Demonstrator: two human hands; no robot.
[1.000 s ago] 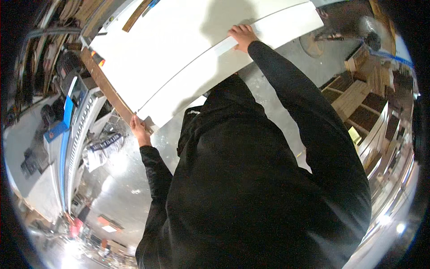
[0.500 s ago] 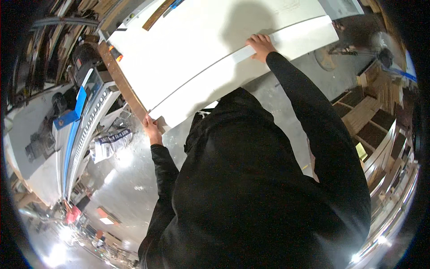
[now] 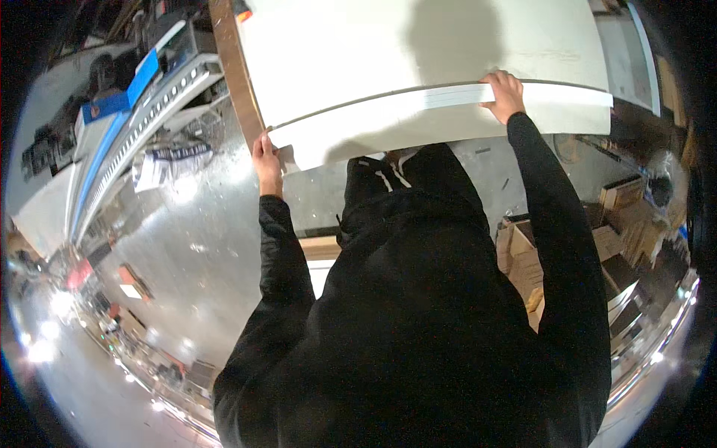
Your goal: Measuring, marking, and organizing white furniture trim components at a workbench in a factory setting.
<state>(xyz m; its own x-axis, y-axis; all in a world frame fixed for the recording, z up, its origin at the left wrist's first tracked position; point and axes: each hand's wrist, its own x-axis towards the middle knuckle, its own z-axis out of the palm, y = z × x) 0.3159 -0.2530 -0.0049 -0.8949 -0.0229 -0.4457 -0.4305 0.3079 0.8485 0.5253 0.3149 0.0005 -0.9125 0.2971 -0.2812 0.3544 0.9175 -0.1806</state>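
Panel stock dominates the view: a large white board (image 3: 418,52) fills the upper middle of the picture, its flat face turned toward the camera and its near long edge, a pale band, running from lower left to upper right. A brown strip of raw core (image 3: 233,67) shows along the board's left end. What carries the board from below cannot be seen.

Below the board, the person's dark hooded top (image 3: 426,313) takes up the lower centre, both sleeves reaching up to the board's near edge.

At the left side stands a long machine with a blue and white rail (image 3: 123,138), well apart from the board's left end. A grey, glossy floor (image 3: 172,276) lies between the two. At the right side, stacked wooden offcuts and boxes (image 3: 620,224) sit low, under the board's right corner.

Left hand (image 3: 267,163): closed around the board's near left corner, fingers wrapped over the edge beside the brown strip, holding the board.

Right hand (image 3: 505,95): laid on the near long edge toward its right end, fingers curled over the top of the pale band and gripping it. The two hands are well apart along the same edge.
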